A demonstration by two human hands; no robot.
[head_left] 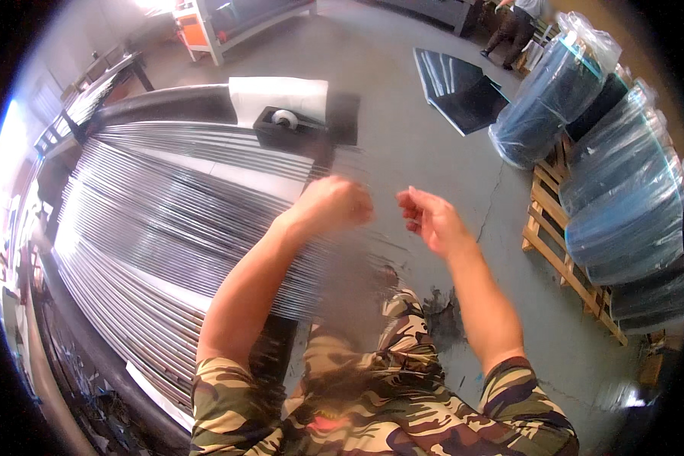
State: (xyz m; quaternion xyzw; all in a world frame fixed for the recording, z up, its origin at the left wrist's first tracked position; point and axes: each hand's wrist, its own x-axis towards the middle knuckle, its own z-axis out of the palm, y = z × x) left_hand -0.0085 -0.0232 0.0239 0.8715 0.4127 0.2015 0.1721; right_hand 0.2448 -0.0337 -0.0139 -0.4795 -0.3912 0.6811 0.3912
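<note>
The long thin metal rods lie side by side on the table, from nine o'clock toward the centre, and their near ends come close to the left hand; this hand is above them with curled fingers, but it is blurred, so I cannot tell if something is pinched inside; the right hand is at one o'clock from the person's body, well apart from the rods, its fingers loosely bent and with nothing visible in the grip.

For good work here, I think each rod should be taken lightly by the fingertips and supported along its length, because such a thin piece may bend or scratch its neighbour; it seems wise to leave the row parallel, as crossed rods would be slow to separate; the free right hand could give the second support.

At eleven o'clock a black box with a white roll sits beside the rods, near a white sheet; a careless elbow could push it; at three o'clock, wrapped bundles stand by a wooden pallet, so wide turning to that side asks for attention.
</note>
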